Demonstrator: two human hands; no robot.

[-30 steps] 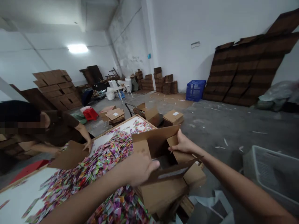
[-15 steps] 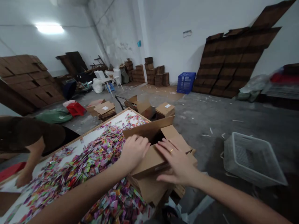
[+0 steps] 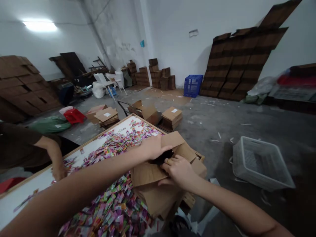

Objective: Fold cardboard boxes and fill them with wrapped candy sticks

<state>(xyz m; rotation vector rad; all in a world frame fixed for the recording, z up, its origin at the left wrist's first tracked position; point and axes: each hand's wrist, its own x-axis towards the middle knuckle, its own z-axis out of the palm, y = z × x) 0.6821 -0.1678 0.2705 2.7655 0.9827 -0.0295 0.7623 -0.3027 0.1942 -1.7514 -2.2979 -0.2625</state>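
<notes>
Here the fingers [image 3: 166, 163] of the right hand [image 3: 179, 171] are curling onto a flap of the cardboard box [image 3: 158, 177], pressing it down, while the left hand [image 3: 154, 147] is lying flat with fingers together on the opposite flap, tucking it inward. The box is sitting at the table [image 3: 22, 194] edge, touching the heap of colourful sachets [image 3: 108, 200]. Closing it neatly probably calls for holding one flap down firmly and sliding the other under it, keeping sachets clear of the fold. A co-worker's hand [image 3: 58, 171] is working among sachets further left; a white basket [image 3: 259, 163] is lying on the floor.
</notes>
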